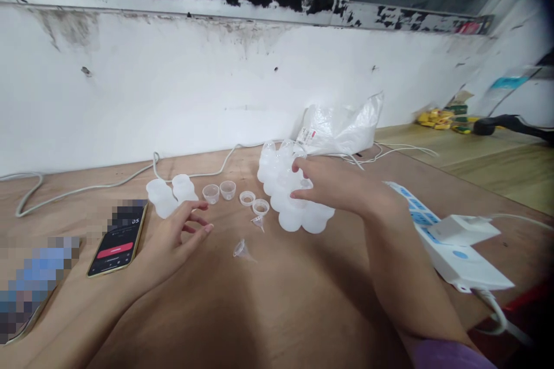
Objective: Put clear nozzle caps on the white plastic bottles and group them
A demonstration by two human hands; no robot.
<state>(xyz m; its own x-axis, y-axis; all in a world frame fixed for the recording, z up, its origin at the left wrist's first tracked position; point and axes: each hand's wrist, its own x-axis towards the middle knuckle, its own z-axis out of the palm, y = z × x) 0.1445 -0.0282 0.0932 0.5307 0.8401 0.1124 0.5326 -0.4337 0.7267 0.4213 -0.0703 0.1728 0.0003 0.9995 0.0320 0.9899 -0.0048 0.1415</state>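
Observation:
My left hand (186, 233) hovers over the table with its fingers apart, holding nothing. Just beyond it stand two white, waisted plastic containers (160, 196) and two small clear cups (211, 194). My right hand (331, 181) reaches over a cluster of white, rounded plastic containers (281, 193). Its thumb and index finger are apart, with translucent plastic visible in the gap; whether they touch it is unclear. Between my hands lie two clear plastic rings (260, 206), a small clear funnel (258, 222) and, nearer me, another funnel (242, 249).
A phone (116, 239) lies at left, beside a blurred-out device (38, 282). At right sits a white power strip (470, 265) with a plugged-in adapter (465, 229). A plastic bag (341, 127) and white cable (220, 164) lie along the wall.

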